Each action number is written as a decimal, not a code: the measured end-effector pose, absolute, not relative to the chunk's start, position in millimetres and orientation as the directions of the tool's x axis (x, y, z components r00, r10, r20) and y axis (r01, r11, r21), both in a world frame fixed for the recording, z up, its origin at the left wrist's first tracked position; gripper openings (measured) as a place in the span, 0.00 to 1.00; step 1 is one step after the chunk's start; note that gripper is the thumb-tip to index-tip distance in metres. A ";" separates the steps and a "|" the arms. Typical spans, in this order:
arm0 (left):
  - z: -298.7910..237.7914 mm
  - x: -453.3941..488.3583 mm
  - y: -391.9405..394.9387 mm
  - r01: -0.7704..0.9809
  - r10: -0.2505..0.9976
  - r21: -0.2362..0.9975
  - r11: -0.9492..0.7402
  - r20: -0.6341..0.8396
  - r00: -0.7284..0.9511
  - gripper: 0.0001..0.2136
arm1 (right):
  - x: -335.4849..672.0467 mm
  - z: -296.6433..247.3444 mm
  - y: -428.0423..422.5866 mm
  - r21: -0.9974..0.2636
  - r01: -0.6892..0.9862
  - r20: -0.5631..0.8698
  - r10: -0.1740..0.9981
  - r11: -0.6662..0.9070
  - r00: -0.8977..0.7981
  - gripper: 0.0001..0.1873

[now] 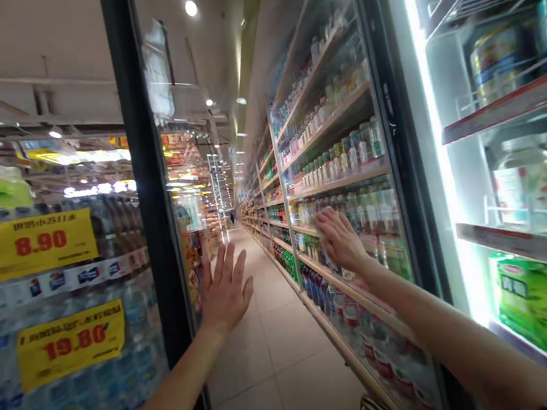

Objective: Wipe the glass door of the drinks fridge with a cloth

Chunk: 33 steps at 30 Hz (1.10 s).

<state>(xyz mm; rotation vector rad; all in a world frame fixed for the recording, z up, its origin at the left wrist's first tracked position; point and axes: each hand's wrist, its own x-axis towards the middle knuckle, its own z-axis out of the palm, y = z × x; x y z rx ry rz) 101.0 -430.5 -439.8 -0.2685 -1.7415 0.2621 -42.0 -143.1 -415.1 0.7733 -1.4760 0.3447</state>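
Observation:
An open cooler door stands in front of me, a clear pane in a black frame. My left hand is raised at the pane near the frame's left bar, its fingers spread and nothing in it. Farther right, my right hand is up at the glass, with its fingers bent and drawn together. Motion blurs its fingertips, and anything under them is hidden. Shelves of bottles show behind that hand through or in the glass.
To the right is a lit cooler with cans, bottles and a green pack on its shelves. Stacked bottled water with yellow price signs stands at left. A tiled aisle floor shows through the glass.

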 end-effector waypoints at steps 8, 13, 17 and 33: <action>-439.5 102.7 -427.7 0.016 0.306 -0.308 0.951 0.936 -0.176 0.25 | -30.9 -410.5 -172.4 0.149 -0.606 0.988 -0.091 0.781 0.125 0.29; -440.6 102.6 -428.7 -0.005 0.316 -0.323 0.947 0.930 -0.188 0.24 | -22.5 -392.6 -184.3 0.267 -0.591 0.964 -0.206 0.761 0.170 0.30; -441.8 103.1 -428.5 -0.016 0.322 -0.332 0.943 0.926 -0.199 0.25 | -21.6 -372.1 -195.1 -0.192 -0.586 0.967 0.252 0.787 0.022 0.30; -440.4 115.9 -438.2 -0.020 0.381 -0.397 0.918 0.892 -0.245 0.24 | -1.3 -362.8 -229.7 0.531 -0.579 0.827 -0.528 0.619 0.194 0.28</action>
